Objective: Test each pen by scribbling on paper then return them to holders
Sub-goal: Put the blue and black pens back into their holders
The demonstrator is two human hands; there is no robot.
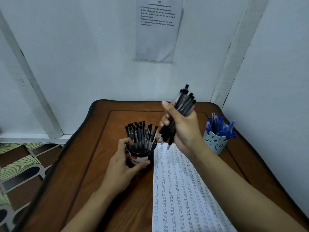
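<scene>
The bundle of slim black-and-clear plastic click pens [182,106] is up in the air over the far edge of the paper, tips pointing down, between the two holders. Pens like these are light and stiff, but smooth barrels packed in a loose sheaf will probably slide past one another. The sure hold is therefore round the middle of the bundle, close to the dark rubber grips, with the ends kept level. The right hand [184,131] does roughly that, with fingers and thumb curled tight round the sheaf, the wrist raised and the forearm reaching in from the lower right. The left hand [123,166] wraps fingers and thumb round the black cylindrical pen holder [149,155], which is crowded with more black pens [142,136], and steadies it on the brown wooden table [100,148]. Just beside the holder lies the white sheet of paper covered in rows of scribbles [180,190]. Beyond the paper stands a pale blue bear-faced cup [214,143] of blue pens [219,124].
</scene>
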